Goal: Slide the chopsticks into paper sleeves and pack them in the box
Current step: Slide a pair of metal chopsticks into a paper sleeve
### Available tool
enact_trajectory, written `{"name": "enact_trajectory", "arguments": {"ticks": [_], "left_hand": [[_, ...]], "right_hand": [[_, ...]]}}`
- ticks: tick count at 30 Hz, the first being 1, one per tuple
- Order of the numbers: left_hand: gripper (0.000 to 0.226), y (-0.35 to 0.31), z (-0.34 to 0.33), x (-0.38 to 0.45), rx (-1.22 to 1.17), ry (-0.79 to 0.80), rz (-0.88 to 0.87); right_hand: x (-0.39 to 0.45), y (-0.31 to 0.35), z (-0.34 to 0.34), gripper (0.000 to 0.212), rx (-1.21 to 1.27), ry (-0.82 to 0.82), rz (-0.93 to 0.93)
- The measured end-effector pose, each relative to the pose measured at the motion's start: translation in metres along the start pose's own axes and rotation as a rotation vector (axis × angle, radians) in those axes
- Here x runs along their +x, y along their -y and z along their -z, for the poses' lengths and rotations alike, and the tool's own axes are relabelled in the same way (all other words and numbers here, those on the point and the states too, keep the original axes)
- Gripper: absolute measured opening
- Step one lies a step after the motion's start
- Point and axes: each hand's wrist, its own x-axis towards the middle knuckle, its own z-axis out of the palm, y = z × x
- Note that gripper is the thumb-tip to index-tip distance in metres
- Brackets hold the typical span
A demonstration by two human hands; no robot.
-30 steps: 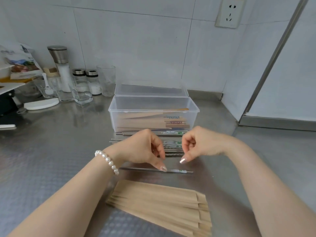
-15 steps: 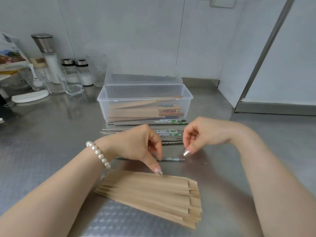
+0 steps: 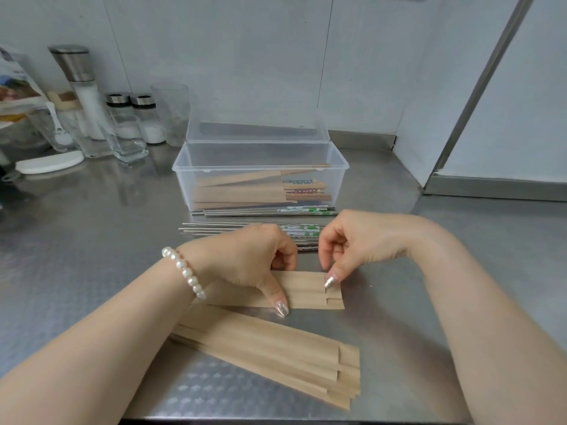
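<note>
Both hands' fingers pinch a paper sleeve [image 3: 306, 289]; left hand [image 3: 245, 259] hides its middle.

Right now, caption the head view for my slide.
Both hands, left hand and right hand, hold a paper sleeve.

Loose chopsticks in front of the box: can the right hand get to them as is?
Probably yes. The loose chopsticks lie uncovered just beyond the right hand, nothing between, but that hand pinches a paper sleeve and would need to release it.
</note>
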Motion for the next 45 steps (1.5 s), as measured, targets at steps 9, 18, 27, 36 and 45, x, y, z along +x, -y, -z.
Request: {"name": "enact_trajectory", "arguments": {"ticks": [9,18,27,36,45], "left_hand": [[0.035,0.007,0.001,0.003,-0.112,-0.160,-0.010],[0.043,0.003,-0.004,0.004,-0.024,-0.520,-0.127],[0.042,0.008,-0.005,0.007,-0.090,-0.574,-0.148],[0.042,0.027,0.008,0.005,-0.193,-0.677,0.139],[0.043,0.032,0.006,0.007,-0.177,-0.646,0.182]], "right_hand": [[0.004,-0.005,0.000,0.013,0.090,-0.052,0.045],[0.005,-0.009,0.002,0.016,0.426,-0.137,0.091],[0.010,-0.004,-0.003,0.017,0.494,-0.231,0.074],[0.015,-0.023,0.004,0.016,0.231,-0.460,0.002],[0.025,-0.029,-0.002,0.021,0.065,-0.362,-0.062]]}}
